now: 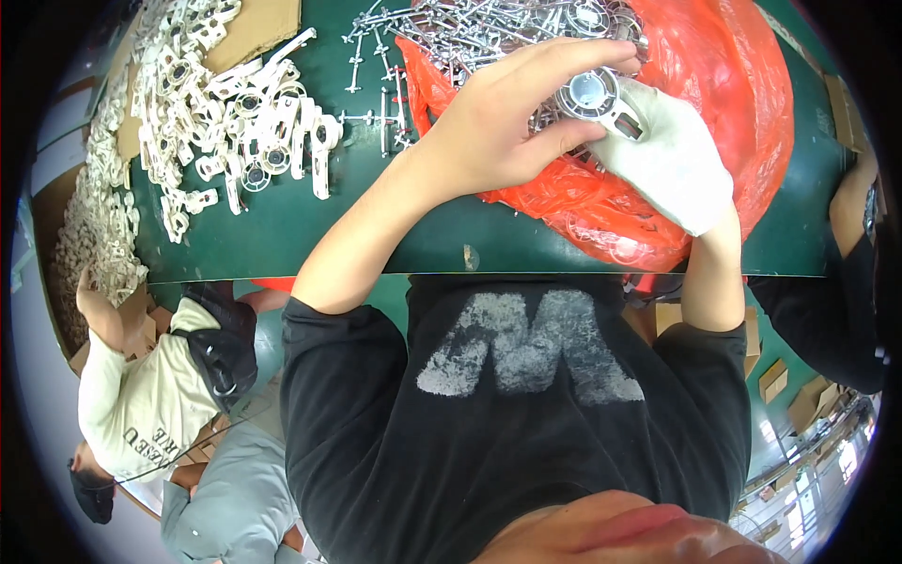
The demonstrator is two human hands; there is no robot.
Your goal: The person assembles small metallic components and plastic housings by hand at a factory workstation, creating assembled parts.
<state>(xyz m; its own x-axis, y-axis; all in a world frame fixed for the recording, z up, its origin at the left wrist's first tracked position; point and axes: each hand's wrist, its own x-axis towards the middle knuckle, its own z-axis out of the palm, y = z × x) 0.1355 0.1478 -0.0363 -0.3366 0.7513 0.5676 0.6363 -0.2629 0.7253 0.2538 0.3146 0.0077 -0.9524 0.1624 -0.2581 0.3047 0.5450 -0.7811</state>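
Observation:
My left hand point(507, 127) is bare and curls over a round silver metal casting point(590, 94) with a ring-shaped centre, fingers on top and thumb beneath. My right hand point(672, 160), in a white cloth glove, grips the same casting from the right side. Both hands hover over a red-orange plastic bag point(738, 85) spread on the green table point(282, 235). A heap of tangled silver castings point(470, 28) lies on the bag just beyond my fingers.
A pile of pale, whitish castings point(235, 113) covers the table's left part, with cardboard beneath some. Loose thin metal runners point(376, 103) lie between pile and bag. A person in a cream shirt point(141, 395) works at the lower left. Another person's dark-sleeved arm point(850, 216) reaches in at the right edge.

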